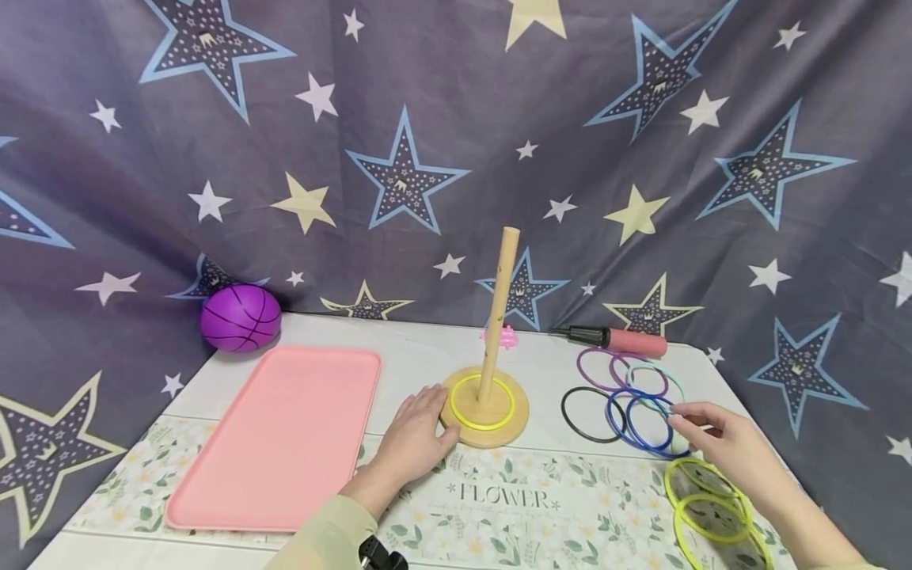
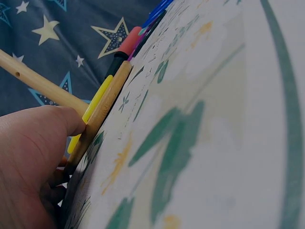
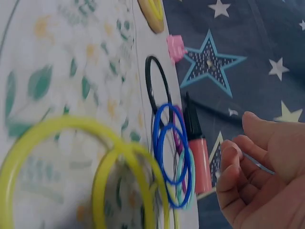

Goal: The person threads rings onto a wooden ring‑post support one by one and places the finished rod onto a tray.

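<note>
A wooden ring-toss stand (image 1: 501, 309) stands upright at mid-table, a yellow ring (image 1: 456, 417) lying round its post on the round base (image 1: 522, 410). My left hand (image 1: 416, 431) holds the left edge of that base; in the left wrist view the thumb (image 2: 71, 119) lies against its rim. My right hand (image 1: 734, 447) hovers by the blue rings (image 1: 611, 423), its fingers loosely bent. Nothing shows between thumb and fingers in the right wrist view (image 3: 267, 171). Whether a fingertip touches a blue ring, I cannot tell.
Nearer me on the right lie yellow rings (image 1: 677, 526). A black ring (image 1: 563, 412), purple rings (image 1: 580, 368) and a pale teal ring (image 1: 680, 384) are behind, near a red-and-black pump (image 1: 634, 342). At left are a pink tray (image 1: 285, 443) and a purple ball (image 1: 241, 318).
</note>
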Demonstrator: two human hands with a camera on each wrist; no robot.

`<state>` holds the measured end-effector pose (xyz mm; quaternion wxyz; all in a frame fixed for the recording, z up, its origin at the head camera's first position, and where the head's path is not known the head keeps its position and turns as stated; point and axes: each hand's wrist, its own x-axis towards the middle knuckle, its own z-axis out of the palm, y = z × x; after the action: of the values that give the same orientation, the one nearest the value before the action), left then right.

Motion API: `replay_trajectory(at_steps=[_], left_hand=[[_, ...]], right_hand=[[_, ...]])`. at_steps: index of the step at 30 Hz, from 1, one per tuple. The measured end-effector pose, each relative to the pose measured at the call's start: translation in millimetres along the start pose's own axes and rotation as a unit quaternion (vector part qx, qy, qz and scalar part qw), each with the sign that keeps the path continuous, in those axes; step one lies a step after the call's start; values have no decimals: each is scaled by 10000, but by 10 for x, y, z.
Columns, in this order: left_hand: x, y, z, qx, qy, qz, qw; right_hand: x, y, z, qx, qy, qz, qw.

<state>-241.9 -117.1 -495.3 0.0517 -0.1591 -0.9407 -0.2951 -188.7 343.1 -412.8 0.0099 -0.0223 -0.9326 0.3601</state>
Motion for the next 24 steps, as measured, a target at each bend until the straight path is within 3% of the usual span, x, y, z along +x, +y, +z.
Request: replay_trajectory(at_steps=[4,12,24], left_hand=[[-2,-11,6,33,-4,1,10000],[6,-17,13,51,25,25,10000],[-1,-6,1,51,26,30,10000]], right_hand=[[-49,140,-110,-86,-249,329,9991],[-150,482,-232,-318,-387,537,9973],[-225,907,-278,116,-617,1508,9866]])
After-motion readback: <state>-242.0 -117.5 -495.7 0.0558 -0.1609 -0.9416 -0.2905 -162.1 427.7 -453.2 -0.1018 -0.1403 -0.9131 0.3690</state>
